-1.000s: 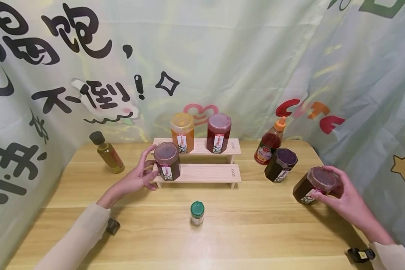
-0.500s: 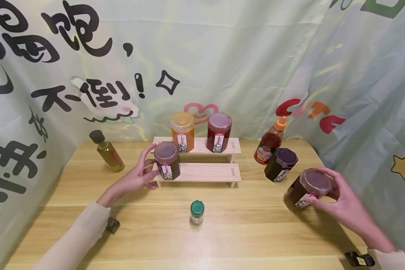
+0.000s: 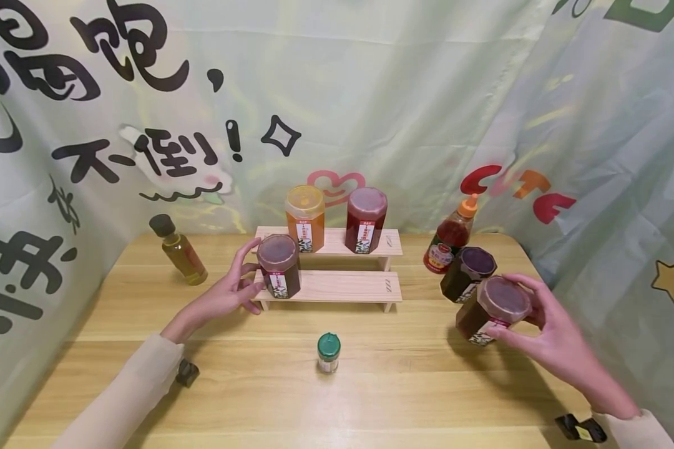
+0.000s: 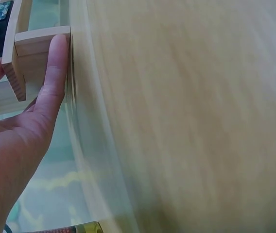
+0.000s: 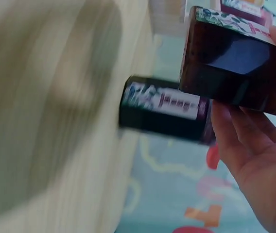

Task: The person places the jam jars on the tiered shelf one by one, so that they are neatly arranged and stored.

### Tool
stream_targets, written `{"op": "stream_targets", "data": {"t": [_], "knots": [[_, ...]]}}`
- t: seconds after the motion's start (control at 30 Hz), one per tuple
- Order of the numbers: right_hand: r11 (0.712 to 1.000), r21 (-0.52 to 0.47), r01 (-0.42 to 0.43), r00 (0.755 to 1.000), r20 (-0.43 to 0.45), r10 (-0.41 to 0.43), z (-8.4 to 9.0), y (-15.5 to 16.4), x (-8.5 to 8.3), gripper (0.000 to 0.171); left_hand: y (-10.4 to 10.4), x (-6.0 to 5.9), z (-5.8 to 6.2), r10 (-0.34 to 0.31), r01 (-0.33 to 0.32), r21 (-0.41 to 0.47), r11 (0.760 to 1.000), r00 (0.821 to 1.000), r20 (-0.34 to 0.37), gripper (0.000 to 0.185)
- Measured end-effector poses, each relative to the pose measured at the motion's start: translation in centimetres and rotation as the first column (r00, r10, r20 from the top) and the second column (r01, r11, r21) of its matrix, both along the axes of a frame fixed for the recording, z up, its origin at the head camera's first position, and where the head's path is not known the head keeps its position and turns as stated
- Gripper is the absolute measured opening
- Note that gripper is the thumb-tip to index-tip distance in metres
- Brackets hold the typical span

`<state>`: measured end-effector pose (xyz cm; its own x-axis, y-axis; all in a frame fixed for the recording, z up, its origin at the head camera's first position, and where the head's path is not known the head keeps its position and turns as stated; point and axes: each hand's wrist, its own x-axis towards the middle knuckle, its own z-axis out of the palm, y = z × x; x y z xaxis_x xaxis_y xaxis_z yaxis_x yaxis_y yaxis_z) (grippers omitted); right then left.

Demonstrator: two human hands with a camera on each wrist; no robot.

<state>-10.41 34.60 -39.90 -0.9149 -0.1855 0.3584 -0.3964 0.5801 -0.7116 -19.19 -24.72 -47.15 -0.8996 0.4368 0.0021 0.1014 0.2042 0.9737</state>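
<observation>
While our right hand grips a tilted dark jar off the table, our left hand, fingers relaxed, touches the wooden rack.

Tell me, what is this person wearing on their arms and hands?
Both hands, the left hand and the right hand, are bare: no gloves or rings show. Each arm wears a long, pale cream sleeve reaching the wrist. A small black device sits under the left wrist, another under the right.

Dark brown hexagonal jar with reddish lid, tilted, lifted off table, beside purple-lidded jar
</observation>
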Motion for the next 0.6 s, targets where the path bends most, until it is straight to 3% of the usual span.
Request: {"op": "stream_targets", "data": {"t": [0.37,0.6], "knots": [[1.0,0.009,-0.01,1.0,-0.02,0.011,1.0,-4.0,-0.6,0.102,0.1,-0.1,0.0,-0.013,0.013,0.01,1.0,1.0,0.005,0.096],[0.998,-0.011,-0.065,0.998,-0.007,0.064,1.4,-6.9,-2.0,0.099,0.1,-0.1,0.1,-0.017,0.016,0.022,1.0,1.0,0.014,0.097]]}}
